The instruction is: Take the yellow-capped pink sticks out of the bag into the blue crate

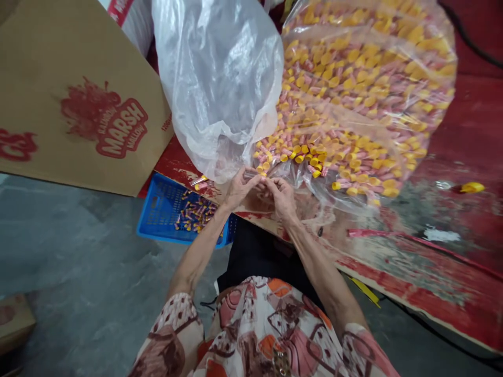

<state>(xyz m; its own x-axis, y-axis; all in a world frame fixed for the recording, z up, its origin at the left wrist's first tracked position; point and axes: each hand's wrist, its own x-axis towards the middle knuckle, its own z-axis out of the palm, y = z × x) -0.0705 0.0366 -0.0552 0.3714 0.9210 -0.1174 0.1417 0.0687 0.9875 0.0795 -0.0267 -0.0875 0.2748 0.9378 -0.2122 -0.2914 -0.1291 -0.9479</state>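
Observation:
My left hand (pixel 239 189) and my right hand (pixel 282 197) meet at the table's front edge, fingertips pinched close together. What lies between them is small and partly covered; I cannot make it out. Just beyond the fingertips, small pink pieces with yellow caps (pixel 301 157) spill from the mouth of a big clear plastic bag (pixel 365 89) full of the same pieces. Left of it, a second translucent bag (pixel 220 68) reaches down to my left hand. A few capped pieces (pixel 201 183) lie on the table edge near my left wrist.
Below the table edge on the left, a blue plastic crate (pixel 157 209) holds many capped pieces. A large printed cardboard box (pixel 78 104) stands behind it. On the worn red table (pixel 440 277) lie a red strip (pixel 393 233) and a loose yellow piece (pixel 472 187).

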